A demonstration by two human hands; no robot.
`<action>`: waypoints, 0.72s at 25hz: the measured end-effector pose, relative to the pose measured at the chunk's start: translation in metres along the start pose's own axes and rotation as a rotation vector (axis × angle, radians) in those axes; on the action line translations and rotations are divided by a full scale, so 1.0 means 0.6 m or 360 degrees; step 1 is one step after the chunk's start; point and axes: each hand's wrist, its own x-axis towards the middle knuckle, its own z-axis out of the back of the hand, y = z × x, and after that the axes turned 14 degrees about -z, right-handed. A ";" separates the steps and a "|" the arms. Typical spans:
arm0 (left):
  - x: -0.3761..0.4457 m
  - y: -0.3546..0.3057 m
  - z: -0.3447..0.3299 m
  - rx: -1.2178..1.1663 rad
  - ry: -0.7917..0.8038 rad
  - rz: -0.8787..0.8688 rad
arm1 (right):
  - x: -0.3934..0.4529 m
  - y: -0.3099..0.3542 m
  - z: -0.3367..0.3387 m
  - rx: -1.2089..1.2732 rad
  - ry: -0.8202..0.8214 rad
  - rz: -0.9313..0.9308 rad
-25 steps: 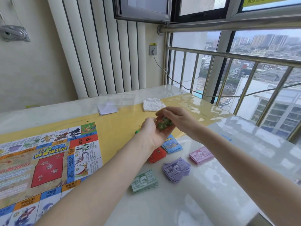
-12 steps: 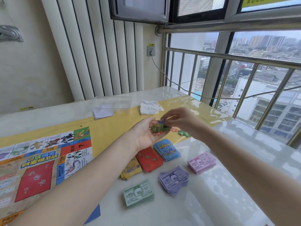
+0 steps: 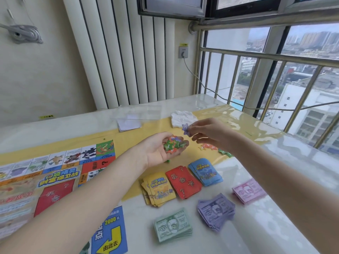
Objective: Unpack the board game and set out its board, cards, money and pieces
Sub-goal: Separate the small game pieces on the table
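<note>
My left hand (image 3: 156, 149) is palm up above the table, cupping a small heap of green and orange star-shaped pieces (image 3: 174, 144). Just right of it, my right hand (image 3: 209, 132) pinches one purple star piece (image 3: 185, 128) between thumb and fingertips. A few orange (image 3: 208, 147) and green (image 3: 225, 153) star pieces lie on the table under my right wrist. The game board (image 3: 55, 176) lies unfolded at the left. Yellow (image 3: 158, 188), red (image 3: 182, 181) and blue (image 3: 206, 171) card decks sit in a row. Green (image 3: 173, 227), purple (image 3: 216, 210) and pink (image 3: 248, 190) money stacks lie nearer me.
A crumpled white cloth (image 3: 182, 118), a clear plastic lid (image 3: 139, 112) and white paper (image 3: 128, 124) lie at the table's far side. A metal window railing (image 3: 256, 74) runs along the right edge, with a cable crossing it.
My right hand has lifted a purple star out of the heap in my left palm and drawn it up and right. The view has tilted down, showing more table.
</note>
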 end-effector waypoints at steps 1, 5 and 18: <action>-0.001 -0.004 0.007 0.0011 -0.0008 -0.0010 | 0.008 -0.001 0.002 -0.0042 -0.0038 -0.0042; -0.003 -0.023 0.025 0.0070 -0.0031 -0.0088 | 0.039 -0.003 0.000 -0.0503 -0.0251 -0.0079; 0.017 -0.021 0.053 0.0161 0.0015 -0.0018 | 0.073 0.043 -0.018 -0.1358 -0.0563 0.0245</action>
